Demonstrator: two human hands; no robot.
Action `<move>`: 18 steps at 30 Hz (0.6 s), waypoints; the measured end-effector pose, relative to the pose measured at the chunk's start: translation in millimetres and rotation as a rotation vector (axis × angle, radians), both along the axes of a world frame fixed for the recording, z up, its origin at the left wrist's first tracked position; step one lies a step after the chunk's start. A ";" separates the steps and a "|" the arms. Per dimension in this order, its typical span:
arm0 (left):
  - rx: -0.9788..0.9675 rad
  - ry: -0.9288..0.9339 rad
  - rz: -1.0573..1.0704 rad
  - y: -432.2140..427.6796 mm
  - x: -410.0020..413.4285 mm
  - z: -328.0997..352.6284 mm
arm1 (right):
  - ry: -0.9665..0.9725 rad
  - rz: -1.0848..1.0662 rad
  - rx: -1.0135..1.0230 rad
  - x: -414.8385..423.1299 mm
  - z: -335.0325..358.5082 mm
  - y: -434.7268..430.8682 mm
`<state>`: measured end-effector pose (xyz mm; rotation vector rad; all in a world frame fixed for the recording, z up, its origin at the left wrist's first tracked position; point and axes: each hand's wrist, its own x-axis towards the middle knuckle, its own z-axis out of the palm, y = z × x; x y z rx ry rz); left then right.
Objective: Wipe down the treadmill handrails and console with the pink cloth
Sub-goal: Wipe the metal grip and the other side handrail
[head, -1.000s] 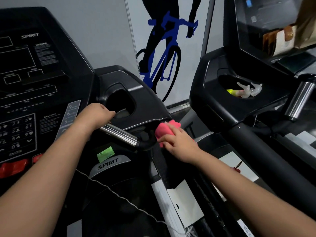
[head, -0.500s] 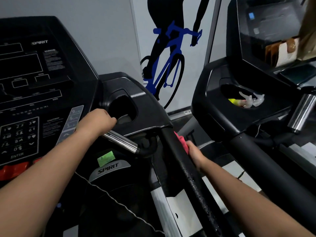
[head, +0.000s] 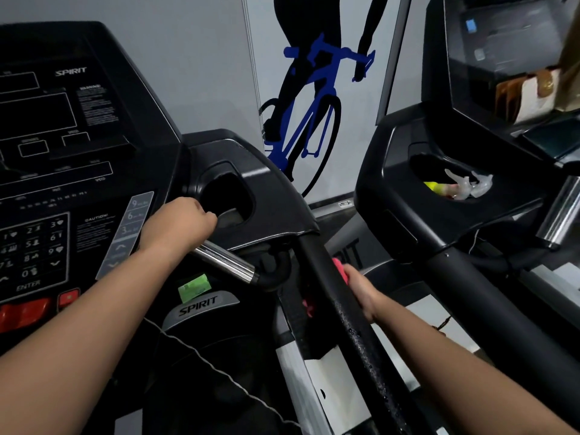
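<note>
My right hand (head: 361, 291) grips the pink cloth (head: 339, 267) against the outer side of the black right handrail (head: 354, 328), just below the console wing. Most of the cloth is hidden behind the rail; a pink scrap shows under it. The rail's surface carries water droplets. My left hand (head: 180, 219) is curled round the upper end of the chrome pulse grip bar (head: 227, 262) beside the console (head: 47, 158) with its keypad.
A cup holder (head: 229, 199) opens in the console wing above the bar. A second treadmill (head: 455, 215) stands close on the right, its holder containing yellow and clear plastic items (head: 458, 186). A cord (head: 201, 356) crosses below my left forearm. A bag (head: 527, 92) rests on the far console.
My right hand with the cloth went from the top of the rail's upper end to its outer side and slid a little down it. My left hand stayed on the chrome bar.
</note>
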<state>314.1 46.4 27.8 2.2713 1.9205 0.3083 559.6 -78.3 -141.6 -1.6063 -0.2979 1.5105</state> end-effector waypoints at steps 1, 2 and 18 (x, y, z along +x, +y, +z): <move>0.004 0.001 0.003 -0.2 -0.1 -0.5 | -0.008 0.020 -0.034 0.8 -2.6 -7.0; 0.010 0.004 0.006 0.2 0.3 -0.5 | -0.038 0.036 -0.032 2.0 0.0 -10.9; 0.093 -0.014 0.010 -7.0 -0.2 -3.7 | -1.641 0.847 0.092 -72.9 63.9 -20.7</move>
